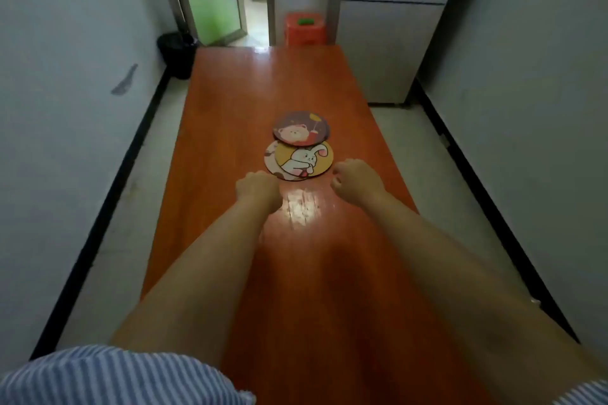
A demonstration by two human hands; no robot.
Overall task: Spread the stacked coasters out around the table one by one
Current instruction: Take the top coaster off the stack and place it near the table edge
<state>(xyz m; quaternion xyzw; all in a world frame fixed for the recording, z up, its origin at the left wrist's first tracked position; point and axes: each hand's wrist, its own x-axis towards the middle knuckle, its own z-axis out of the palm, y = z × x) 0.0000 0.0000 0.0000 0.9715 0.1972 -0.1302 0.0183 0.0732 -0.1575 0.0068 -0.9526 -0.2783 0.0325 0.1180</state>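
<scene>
Just beyond both curled hands, on the glossy orange-brown wooden table (230,102), lie the round printed coasters: a yellow rabbit-print coaster (301,161) nearest the knuckles, with a dark bear-print coaster (301,128) overlapping its far edge. A third, spotted disc seems to peek out under the rabbit one on its left, though that is hard to tell. The left hand (257,186) is loosely fisted, fingers folded under and holding nothing, its knuckles at or just short of the rabbit coaster's near-left rim. The right hand (357,176) is likewise curled and empty, just to the right of the same coaster and apart from it.

The likely trouble is the polished top: thin flat discs give fingertips little edge to catch, so a push could slide two together rather than one. Beyond the hands the tabletop is bare; a red plastic stool (304,28) and black bin (177,54) stand off the far end, blocking nothing.
</scene>
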